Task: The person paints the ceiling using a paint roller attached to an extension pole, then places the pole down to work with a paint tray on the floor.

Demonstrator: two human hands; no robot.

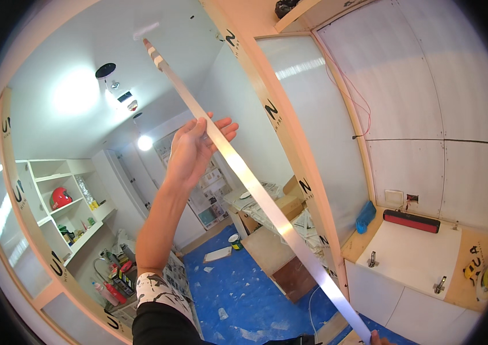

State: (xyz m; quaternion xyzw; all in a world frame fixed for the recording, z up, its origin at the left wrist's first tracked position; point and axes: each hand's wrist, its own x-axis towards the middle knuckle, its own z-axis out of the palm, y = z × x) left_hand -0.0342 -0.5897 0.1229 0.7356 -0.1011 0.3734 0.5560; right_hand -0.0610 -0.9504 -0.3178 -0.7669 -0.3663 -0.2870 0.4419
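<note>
A long flat silvery metal bar (250, 183) slants across the view, from the lower right up to the ceiling at the upper left. Its far end (153, 54) is brown, banded with something pale, and lies close to the ceiling panel; I cannot tell if they touch. My left hand (193, 150) is raised and holds the bar partway along, the thumb on one side and the fingers loosely stretched behind it. At the bottom edge only the fingertips of my right hand (377, 338) show, gripping the bar's lower end.
A wooden frame (273, 115) runs beside the bar. Blue sheeting (238, 293) covers the floor below, with a paint can (235, 241) and a brown board (290, 276). Left are white shelves (54, 178); right, a white cabinet top (411, 253) with a red-black box-shaped thing (411, 221). Ceiling lamps (145, 142) hang ahead.
</note>
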